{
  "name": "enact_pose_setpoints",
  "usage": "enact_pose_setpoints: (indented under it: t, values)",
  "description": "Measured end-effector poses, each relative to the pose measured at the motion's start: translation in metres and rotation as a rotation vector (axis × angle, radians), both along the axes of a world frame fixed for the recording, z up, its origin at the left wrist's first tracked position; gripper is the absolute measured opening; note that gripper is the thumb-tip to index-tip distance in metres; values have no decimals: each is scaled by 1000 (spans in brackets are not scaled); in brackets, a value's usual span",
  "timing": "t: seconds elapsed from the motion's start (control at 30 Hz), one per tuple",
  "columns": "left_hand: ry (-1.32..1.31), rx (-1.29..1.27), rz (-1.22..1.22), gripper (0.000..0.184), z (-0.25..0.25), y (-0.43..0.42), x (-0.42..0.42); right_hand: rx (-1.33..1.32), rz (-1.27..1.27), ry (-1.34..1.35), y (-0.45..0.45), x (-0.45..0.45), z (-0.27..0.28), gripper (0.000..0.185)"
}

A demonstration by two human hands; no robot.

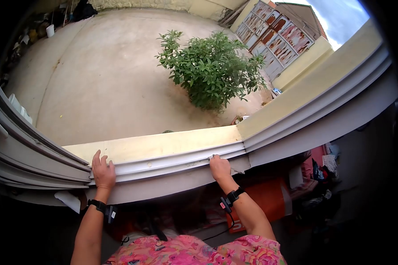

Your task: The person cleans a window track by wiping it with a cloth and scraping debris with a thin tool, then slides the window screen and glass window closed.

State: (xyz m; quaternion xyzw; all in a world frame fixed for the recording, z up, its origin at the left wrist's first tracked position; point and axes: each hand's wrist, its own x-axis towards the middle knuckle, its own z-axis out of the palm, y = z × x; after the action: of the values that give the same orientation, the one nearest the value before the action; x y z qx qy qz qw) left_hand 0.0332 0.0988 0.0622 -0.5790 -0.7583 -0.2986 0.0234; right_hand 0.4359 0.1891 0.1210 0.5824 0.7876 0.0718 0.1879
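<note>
My left hand [104,172] rests on the left end of the white window track [163,167], its fingers stretched out and apart, close to the stacked sliding panes [35,154]. Farther right along the same track, my right hand [220,168] is closed, with its fingertips down at the grooves. A small dark bit shows at those fingertips, too little to name. Dark marks run along the groove just left of my right hand. Both wrists wear black straps with small devices. Beyond the track lies the pale yellow outer sill [163,143].
The window frame's right side [318,106] rises beside the sill. Outside stand a leafy bush [212,68] on a concrete yard, a rusty metal gate [276,37] and a white bucket [50,30]. Inside, below the sill, are an orange box [265,201] and piled cloths [316,165].
</note>
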Motion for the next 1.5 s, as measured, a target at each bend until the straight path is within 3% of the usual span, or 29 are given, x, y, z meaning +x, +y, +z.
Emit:
enact_pose_setpoints:
  t: [0.23,0.47,0.6,0.8,0.93,1.0,1.13,1.5]
  values:
    - [-7,21,0,24,-1,0,0,91,88,187,-30,-58,-15,10]
    - [-16,61,19,23,-4,1,-1,221,65,356,-21,-22,9,7]
    - [-22,59,2,25,-1,4,0,194,15,440,-17,-14,14,9]
    - [-8,49,8,24,-3,3,0,-101,146,876,-14,-81,1,13]
    - [-24,48,4,25,-3,2,-1,-283,182,929,-1,-115,-20,14]
    - [-17,43,2,25,-1,2,-1,-339,349,952,2,-124,-28,13]
    - [11,63,5,24,-3,2,-1,-283,423,864,1,-123,-34,11]
    - [-5,36,1,24,-1,0,0,-262,402,872,32,-24,-33,16]
